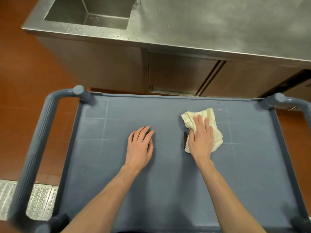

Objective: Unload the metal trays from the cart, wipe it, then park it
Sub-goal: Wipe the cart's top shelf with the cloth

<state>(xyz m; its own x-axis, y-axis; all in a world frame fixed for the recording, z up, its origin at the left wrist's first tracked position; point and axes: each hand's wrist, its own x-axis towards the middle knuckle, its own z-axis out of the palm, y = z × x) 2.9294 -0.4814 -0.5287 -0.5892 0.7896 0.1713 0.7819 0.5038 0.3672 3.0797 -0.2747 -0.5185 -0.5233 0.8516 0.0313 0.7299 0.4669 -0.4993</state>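
Fingers [201,122] of your right hand [201,140] lay straight, pressing cream cloth [211,118] flat on blue cart [168,190] top; your left hand [140,147] rested beside, fingers relaxed, slightly apart. Steel counter [218,27] beyond cart.

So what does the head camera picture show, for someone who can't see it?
A right hand presses a white cloth flat on a blue cart. The left hand rests open beside it, with a steel sink behind.

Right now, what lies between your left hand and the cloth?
In the head view, bare blue cart top, plus a small dark strip at the cloth's left edge, beside the right hand. Left hand rests flat.
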